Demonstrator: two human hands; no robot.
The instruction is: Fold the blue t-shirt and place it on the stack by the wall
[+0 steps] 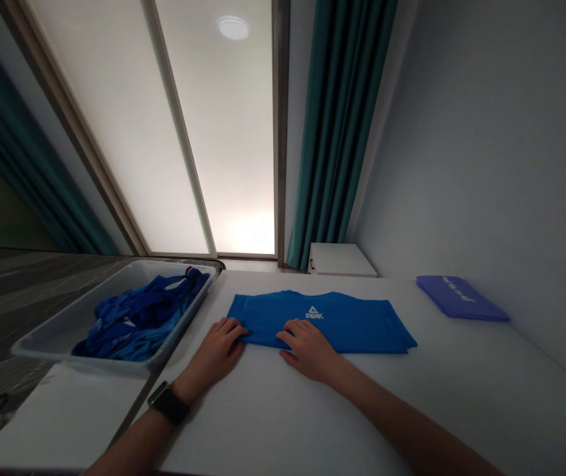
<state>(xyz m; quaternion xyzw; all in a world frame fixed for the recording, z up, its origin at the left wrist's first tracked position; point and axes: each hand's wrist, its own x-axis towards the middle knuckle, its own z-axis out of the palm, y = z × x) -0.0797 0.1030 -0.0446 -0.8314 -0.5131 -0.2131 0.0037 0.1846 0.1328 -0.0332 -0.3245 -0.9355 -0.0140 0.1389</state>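
A blue shirt lies folded into a wide, flat band on the white table. A white PEAK logo faces up near its middle. My left hand, with a dark watch on the wrist, has its fingers curled on the shirt's near left corner. Close to the middle of the near edge, my right hand grips the cloth, fingers on top and thumb at the border. The fingertips' undersides are hidden.
A translucent plastic bin on the left holds crumpled blue clothes. A folded purple garment lies at the right, near the wall. Beyond the white table stand a white cabinet and teal curtains.
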